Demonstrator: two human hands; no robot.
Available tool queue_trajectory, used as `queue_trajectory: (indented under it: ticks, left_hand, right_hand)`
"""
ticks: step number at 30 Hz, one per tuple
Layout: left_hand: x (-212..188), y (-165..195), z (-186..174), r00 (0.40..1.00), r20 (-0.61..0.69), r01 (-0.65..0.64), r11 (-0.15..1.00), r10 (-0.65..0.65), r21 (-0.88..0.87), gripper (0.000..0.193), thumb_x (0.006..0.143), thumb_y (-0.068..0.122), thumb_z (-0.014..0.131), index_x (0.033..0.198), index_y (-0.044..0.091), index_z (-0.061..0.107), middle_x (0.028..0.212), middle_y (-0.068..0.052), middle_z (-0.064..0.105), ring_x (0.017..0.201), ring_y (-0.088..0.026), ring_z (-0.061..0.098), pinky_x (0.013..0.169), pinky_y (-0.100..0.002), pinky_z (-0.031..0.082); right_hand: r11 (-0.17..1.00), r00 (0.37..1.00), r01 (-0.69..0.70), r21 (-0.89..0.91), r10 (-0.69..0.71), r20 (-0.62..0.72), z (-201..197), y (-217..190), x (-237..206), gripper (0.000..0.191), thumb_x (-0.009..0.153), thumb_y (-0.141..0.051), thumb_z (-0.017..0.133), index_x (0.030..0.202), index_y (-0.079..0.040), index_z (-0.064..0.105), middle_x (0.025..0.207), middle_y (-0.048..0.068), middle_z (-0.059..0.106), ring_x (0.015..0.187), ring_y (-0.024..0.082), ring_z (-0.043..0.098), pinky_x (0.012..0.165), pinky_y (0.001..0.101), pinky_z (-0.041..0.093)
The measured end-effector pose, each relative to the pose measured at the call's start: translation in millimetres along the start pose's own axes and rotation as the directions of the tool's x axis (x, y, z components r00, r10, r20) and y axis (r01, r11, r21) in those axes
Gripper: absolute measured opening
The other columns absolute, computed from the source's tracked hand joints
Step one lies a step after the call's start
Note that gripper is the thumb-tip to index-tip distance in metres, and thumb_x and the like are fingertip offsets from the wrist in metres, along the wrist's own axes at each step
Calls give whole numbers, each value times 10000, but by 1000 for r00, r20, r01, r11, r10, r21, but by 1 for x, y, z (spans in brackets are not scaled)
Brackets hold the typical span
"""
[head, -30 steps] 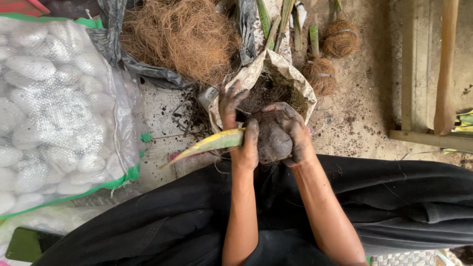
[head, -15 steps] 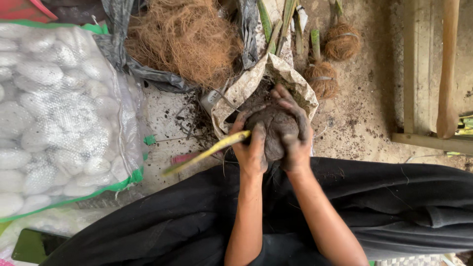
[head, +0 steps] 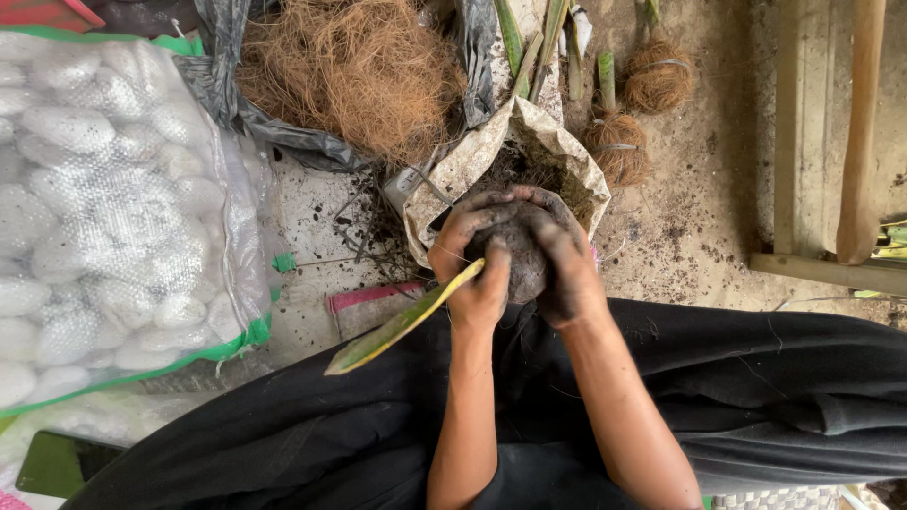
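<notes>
Both hands cup a dark ball of soil above my lap, just in front of an open pale sack of soil. My left hand wraps the ball's left side, and a yellow-green leaf sticks out from under that hand toward the lower left. My right hand presses over the ball's top and right side. Both hands are smeared with dark soil.
A black bag holding brown coconut fibre lies behind the sack. A large clear sack of white lumps fills the left. Two fibre-wrapped balls with green stalks lie at the back right. A wooden frame stands at the right.
The hands lifted the soil ball slightly and closed more tightly around it, the right hand shifting over the top. The leaf now points lower left.
</notes>
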State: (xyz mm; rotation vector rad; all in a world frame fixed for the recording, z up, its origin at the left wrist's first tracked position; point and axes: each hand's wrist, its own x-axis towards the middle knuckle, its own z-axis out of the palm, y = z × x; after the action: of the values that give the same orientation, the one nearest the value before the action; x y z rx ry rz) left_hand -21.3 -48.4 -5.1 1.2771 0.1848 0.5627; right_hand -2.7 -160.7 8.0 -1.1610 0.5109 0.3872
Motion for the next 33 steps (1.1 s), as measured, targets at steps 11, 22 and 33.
queue_trajectory:
  ticks: [11,22,33]
  left_hand:
    - [9,4,-2,986,153,-34,975,68,-217,247,1034,256,638,1021,28,732,1265,-134,745,1172,-265,722,1109,-441,559]
    - [-5,0,1,998,1,57,991,-58,123,721,878,577,729,1428,145,553,1571,-129,484,1496,-341,423,1265,-583,359]
    - [-13,-6,11,942,223,288,946,-251,-151,682,949,246,747,1528,20,466,1466,-180,575,1343,-296,607,1173,-480,532]
  right_hand:
    - [988,927,-14,152,-44,372,8,-25,-2,863,731,-695,683,1358,-117,550,1347,120,638,1208,282,659,969,465,604]
    - [966,939,249,67,-257,228,-28,4,13,616,887,-454,800,1188,57,634,1170,217,661,1036,332,677,931,463,615]
    - [883,903,421,205,-430,1,6,-4,0,465,955,-328,618,1249,31,599,1312,215,638,1196,313,646,1053,469,562]
